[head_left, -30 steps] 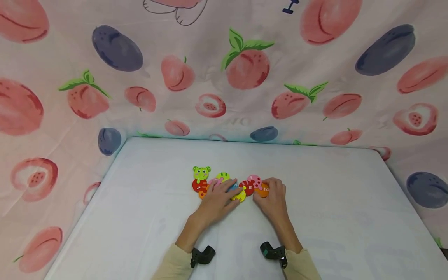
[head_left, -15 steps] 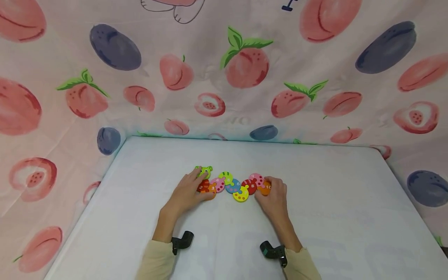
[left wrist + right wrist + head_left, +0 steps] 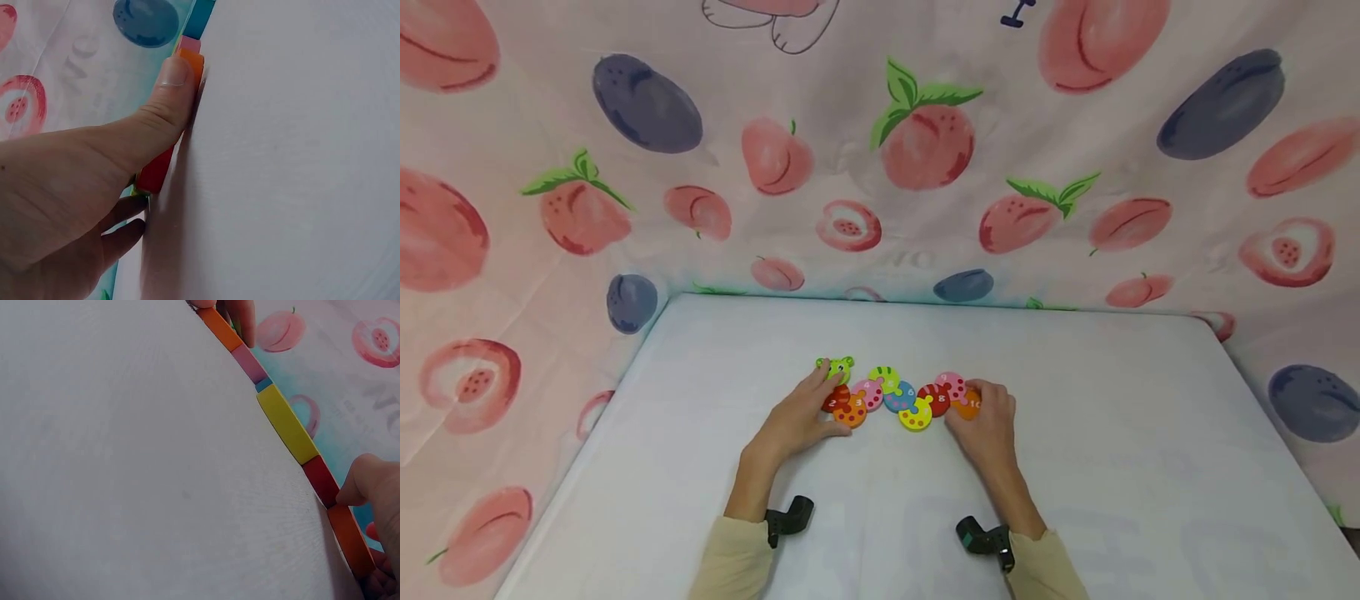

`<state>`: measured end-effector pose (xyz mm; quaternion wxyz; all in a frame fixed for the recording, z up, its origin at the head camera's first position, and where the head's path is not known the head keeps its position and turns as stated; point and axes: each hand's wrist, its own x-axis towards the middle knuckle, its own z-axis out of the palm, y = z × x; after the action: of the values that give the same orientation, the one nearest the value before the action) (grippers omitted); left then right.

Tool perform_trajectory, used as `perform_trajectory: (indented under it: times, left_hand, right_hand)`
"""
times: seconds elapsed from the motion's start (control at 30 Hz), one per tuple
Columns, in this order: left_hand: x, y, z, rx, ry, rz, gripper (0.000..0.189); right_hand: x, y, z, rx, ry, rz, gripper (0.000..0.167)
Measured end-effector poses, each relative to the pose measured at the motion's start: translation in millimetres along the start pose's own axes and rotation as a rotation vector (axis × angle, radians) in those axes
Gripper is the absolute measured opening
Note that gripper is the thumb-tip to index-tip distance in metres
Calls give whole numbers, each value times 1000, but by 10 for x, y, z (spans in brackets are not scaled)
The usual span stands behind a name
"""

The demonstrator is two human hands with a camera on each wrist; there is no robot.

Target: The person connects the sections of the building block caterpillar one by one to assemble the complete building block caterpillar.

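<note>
A wooden number caterpillar puzzle (image 3: 915, 415) lies in a zigzag across the table, its round coloured pieces joined from a green face (image 3: 842, 365) at left to the orange 10 piece (image 3: 972, 405) at right. My left hand (image 3: 792, 422) holds the head end: its thumb is against the orange 3 piece (image 3: 196, 61), with the other fingers around the far side by the green face and red 2 piece (image 3: 156, 172). At the tail, my right hand (image 3: 988, 422) pinches the orange 10 piece (image 3: 351, 540). Its farther fingers are partly hidden.
The white tabletop (image 3: 1120, 450) spreads around the puzzle. Behind it hangs a fruit-print cloth (image 3: 925, 242) that meets the table's back edge. Each wrist carries a black camera (image 3: 790, 517).
My left hand has moved left from the puzzle's middle to its head end, uncovering the middle pieces. Its thumb then shifted down off the orange 3 face to its near edge. My right hand stays put.
</note>
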<state>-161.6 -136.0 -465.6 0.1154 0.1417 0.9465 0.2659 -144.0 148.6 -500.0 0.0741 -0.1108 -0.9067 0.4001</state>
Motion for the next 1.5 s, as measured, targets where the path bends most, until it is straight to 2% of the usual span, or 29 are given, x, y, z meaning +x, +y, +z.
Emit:
perform_trajectory:
  times: [0.13,0.3,0.67,0.9,1.1,1.33,1.5]
  left_hand:
    - [0,-13,12,8,33,13,87]
    - [-12,-32,53,30,38,14,88]
    - [30,34,119,107,82,29,87]
    - [10,21,118,101,79,7,86]
    - [25,28,106,75,70,24,86]
    - [67,26,129,118,75,44,86]
    - [47,21,127,128,62,29,86]
  right_hand:
    - [-4,-10,8,1,9,-5,53]
    - [-33,-18,6,-5,5,11,53]
    - [-27,2,-2,-27,51,36,51]
    - [-43,-20,13,-24,47,25,50]
    - [-29,-28,-11,-26,60,19,50]
    - [-2,-18,-36,-14,76,14,51]
    - [-12,-14,-23,-4,68,15,52]
